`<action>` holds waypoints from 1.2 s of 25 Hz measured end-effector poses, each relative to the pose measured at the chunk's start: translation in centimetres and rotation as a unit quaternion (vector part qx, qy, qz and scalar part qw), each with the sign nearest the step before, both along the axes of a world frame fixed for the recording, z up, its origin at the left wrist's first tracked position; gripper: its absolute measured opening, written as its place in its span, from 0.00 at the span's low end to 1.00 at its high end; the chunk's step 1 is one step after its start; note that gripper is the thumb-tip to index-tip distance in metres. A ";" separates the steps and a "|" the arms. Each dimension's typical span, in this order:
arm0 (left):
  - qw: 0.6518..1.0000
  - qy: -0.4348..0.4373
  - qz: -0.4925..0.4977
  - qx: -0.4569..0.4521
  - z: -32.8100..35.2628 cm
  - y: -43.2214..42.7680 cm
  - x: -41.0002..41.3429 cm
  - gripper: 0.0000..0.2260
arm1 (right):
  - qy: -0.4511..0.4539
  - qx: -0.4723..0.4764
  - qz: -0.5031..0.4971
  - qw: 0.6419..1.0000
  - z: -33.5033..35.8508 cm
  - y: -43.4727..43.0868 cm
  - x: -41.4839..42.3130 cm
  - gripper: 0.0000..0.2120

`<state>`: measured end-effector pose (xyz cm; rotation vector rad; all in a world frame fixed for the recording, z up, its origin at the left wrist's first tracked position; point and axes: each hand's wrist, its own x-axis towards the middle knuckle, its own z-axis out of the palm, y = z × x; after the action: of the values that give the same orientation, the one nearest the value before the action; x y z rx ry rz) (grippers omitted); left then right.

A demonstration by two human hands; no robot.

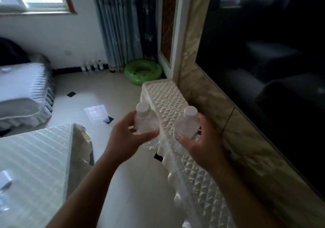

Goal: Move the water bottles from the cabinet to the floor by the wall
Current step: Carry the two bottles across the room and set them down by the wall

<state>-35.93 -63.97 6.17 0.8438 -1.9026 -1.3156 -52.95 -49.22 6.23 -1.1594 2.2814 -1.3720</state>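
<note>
Clear bottles (146, 122), white caps; cream quilted cabinet cover (168, 96); green swim ring (142, 71).

No legible text — labels, signs unreadable

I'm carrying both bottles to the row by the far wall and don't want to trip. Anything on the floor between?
Nothing visible. The tiled floor lies open from the left bottle and right bottle to the row by the wall; the green swim ring sits off to the right, the bed to the left.

Head-worn view, forward and down
</note>
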 end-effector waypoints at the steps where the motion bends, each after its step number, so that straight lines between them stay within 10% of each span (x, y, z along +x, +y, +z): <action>1: 1.000 0.004 0.005 0.002 -0.1 -2.1 0.9 0.29 | 0.006 -0.003 0.003 1.000 0.0 -2.3 0.7 0.34; 30: 0.969 0.001 0.246 0.015 -0.1 -49.2 -2.6 0.28 | 0.026 -0.006 0.254 0.967 -0.3 -60.1 -7.8 0.32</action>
<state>-38.57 -113.18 6.05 1.2319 -1.5349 -1.0358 -60.74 -109.31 5.93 -1.6510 1.8159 -1.1611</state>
